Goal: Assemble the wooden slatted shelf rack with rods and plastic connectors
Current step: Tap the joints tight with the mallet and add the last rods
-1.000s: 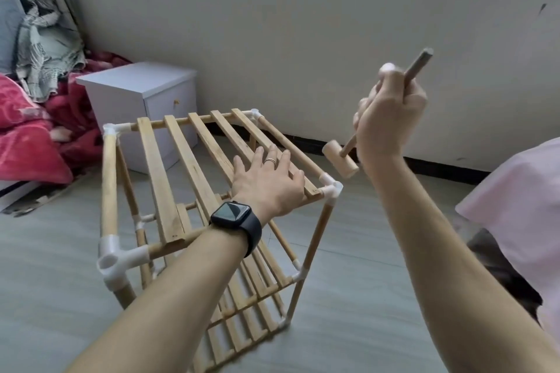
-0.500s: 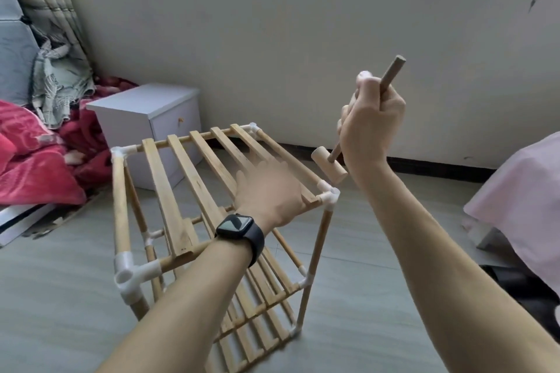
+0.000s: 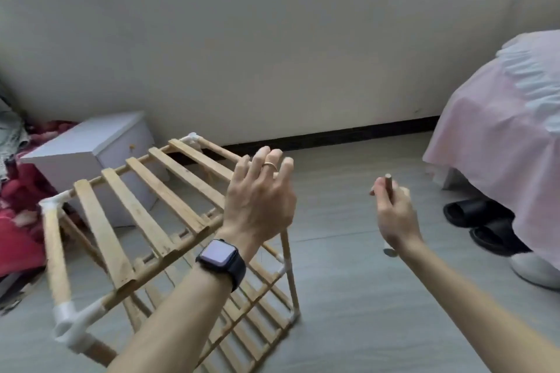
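The wooden slatted rack (image 3: 145, 221) stands on the floor, its top shelf tilted toward me, with white plastic connectors (image 3: 71, 321) at the corners and a lower slatted shelf beneath. My left hand (image 3: 260, 200), with a ring and a dark watch, is lifted with its fingers spread over the rack's near right corner, hiding that corner. My right hand (image 3: 394, 215) grips the handle of a small wooden mallet (image 3: 388, 183) to the right of the rack. The handle end sticks up above my fist. The mallet head is mostly hidden under my wrist.
A white bedside cabinet (image 3: 94, 154) stands behind the rack near the wall. Red bedding (image 3: 18, 233) lies at the left. A pink-covered bed (image 3: 500, 130) fills the right, with dark slippers (image 3: 485, 221) under it. Grey floor lies between rack and bed.
My left hand has come up off the slats with its fingers spread. My right hand has dropped lower and away to the right with the mallet. The view has swung right.
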Demonstrator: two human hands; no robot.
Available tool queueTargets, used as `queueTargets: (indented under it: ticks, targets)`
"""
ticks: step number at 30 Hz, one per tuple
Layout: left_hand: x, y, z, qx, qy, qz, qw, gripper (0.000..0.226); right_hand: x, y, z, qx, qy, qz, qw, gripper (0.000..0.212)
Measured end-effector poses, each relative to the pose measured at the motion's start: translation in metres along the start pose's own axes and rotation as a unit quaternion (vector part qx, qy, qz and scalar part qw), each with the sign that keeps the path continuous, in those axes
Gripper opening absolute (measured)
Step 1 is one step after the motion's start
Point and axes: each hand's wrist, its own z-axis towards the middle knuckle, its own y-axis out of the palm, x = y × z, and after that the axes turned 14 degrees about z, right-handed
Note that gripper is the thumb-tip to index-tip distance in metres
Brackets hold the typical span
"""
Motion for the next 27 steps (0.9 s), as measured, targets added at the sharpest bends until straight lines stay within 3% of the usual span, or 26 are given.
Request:
queueTargets:
  ticks: [1, 3, 5, 7, 10, 12, 13, 16, 19, 27]
  targets:
    - [0.021, 0.008, -0.001, 0.028, 0.037, -0.026, 0.999, 0.034, 0.031, -0.021, -0.007, 0.004, 0.028, -0.056, 0.998, 0.039]
    - [0.07, 0.029, -0.01, -0.008, 0.083, -0.092, 0.992, 0.03, 0.092, -0.064, -0.024, 0.004, 0.099, -0.192, 0.976, 0.047]
    - [0.122, 0.057, -0.032, -0.126, 0.109, -0.158, 0.973, 0.034, 0.142, -0.102, -0.045, -0.014, 0.166, -0.278, 0.946, 0.053]
    - [0.172, 0.095, -0.064, -0.273, 0.113, -0.189, 0.936, 0.041, 0.186, -0.13, -0.067, -0.033, 0.191, -0.288, 0.938, 0.046]
    - [0.237, 0.154, -0.12, -0.46, 0.091, -0.191, 0.862, 0.05, 0.244, -0.157, -0.102, -0.062, 0.166, -0.286, 0.941, 0.025]
    - [0.273, 0.184, -0.157, -0.551, 0.084, -0.189, 0.809, 0.056, 0.278, -0.173, -0.123, -0.086, 0.169, -0.292, 0.937, 0.009]
    - [0.288, 0.196, -0.172, -0.583, 0.086, -0.181, 0.787, 0.06, 0.293, -0.18, -0.133, -0.102, 0.173, -0.303, 0.931, 0.012]
    - [0.32, 0.224, -0.209, -0.638, 0.094, -0.166, 0.746, 0.069, 0.333, -0.203, -0.154, -0.164, 0.167, -0.391, 0.89, 0.03]
    - [0.338, 0.241, -0.234, -0.644, 0.11, -0.166, 0.739, 0.071, 0.355, -0.215, -0.167, -0.184, 0.15, -0.466, 0.852, 0.036]
    - [0.34, 0.241, -0.246, -0.665, 0.156, -0.151, 0.714, 0.078, 0.364, -0.212, -0.186, -0.176, 0.186, -0.469, 0.845, 0.049]
